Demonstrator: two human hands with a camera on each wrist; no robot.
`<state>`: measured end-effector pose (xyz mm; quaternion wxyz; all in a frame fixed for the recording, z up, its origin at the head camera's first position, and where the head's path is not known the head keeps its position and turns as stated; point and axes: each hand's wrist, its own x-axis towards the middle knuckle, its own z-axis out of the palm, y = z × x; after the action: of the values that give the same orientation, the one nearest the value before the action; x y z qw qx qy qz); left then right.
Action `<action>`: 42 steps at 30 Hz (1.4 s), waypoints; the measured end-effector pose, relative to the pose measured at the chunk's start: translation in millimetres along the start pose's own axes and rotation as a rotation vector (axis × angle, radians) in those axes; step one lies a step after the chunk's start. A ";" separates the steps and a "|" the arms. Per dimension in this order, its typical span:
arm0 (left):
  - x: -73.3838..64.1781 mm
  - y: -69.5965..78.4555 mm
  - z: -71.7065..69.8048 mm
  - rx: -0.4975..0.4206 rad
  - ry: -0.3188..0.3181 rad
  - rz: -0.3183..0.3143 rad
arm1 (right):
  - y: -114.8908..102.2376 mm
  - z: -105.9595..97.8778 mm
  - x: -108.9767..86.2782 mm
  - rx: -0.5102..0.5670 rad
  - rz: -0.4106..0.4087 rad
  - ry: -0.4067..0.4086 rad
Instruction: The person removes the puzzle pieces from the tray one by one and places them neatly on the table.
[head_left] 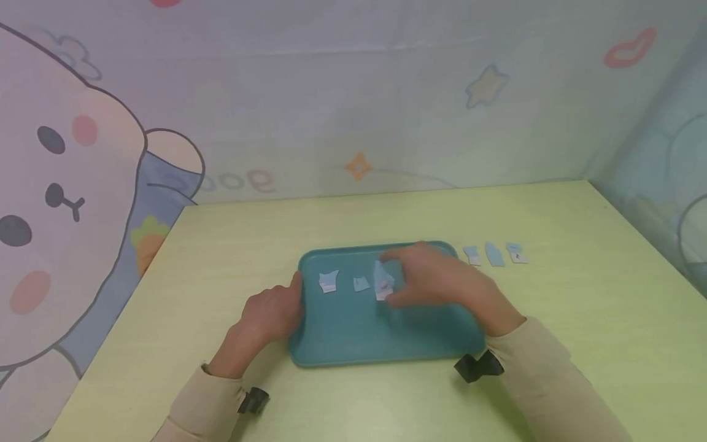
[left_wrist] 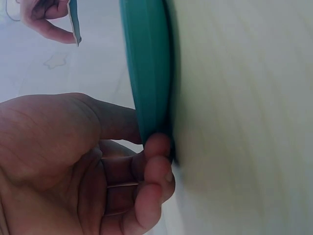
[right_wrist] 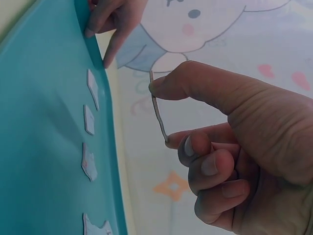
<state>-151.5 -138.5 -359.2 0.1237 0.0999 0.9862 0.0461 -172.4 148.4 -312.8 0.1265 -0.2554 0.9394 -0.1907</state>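
A teal tray (head_left: 353,344) lies on the table, and my left hand (head_left: 273,312) holds its left rim with thumb and curled fingers. Above the tray, my right hand (head_left: 428,276) pinches a thin flat puzzle piece (right_wrist: 157,110) between thumb and index finger, seen edge-on in the right wrist view. The other right fingers are curled in. Several puzzle pieces rest apart in a row inside the tray, among them a blue-and-white puzzle piece (head_left: 328,281) and a small blue puzzle piece (head_left: 361,283). In the head view my right hand covers part of the tray.
Three more puzzle pieces lie on the table right of the tray: a left one (head_left: 472,255), a slim blue one (head_left: 494,255) and a right one (head_left: 517,253). A printed cloth (head_left: 309,98) with a cartoon bear hangs behind the pale yellow table (head_left: 580,344).
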 end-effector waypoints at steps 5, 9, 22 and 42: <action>0.3 0.4 -0.1 -0.008 -0.006 -0.006 | 6.0 -6.3 -4.3 -0.009 -0.002 0.038; 0.1 0.7 -0.2 -0.007 -0.006 -0.009 | 11.5 -9.7 -7.5 0.009 -0.008 0.044; -1.2 1.2 -1.1 -0.003 0.000 -0.006 | 34.0 -13.2 -11.1 0.014 -0.006 0.069; -2.2 0.4 -0.6 -0.012 0.003 0.000 | 72.4 -35.3 -34.3 0.126 0.136 0.079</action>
<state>-149.5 -138.6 -358.0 0.1228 0.0991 0.9861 0.0524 -186.8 234.6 -307.0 0.1177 -0.1748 0.9449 -0.2504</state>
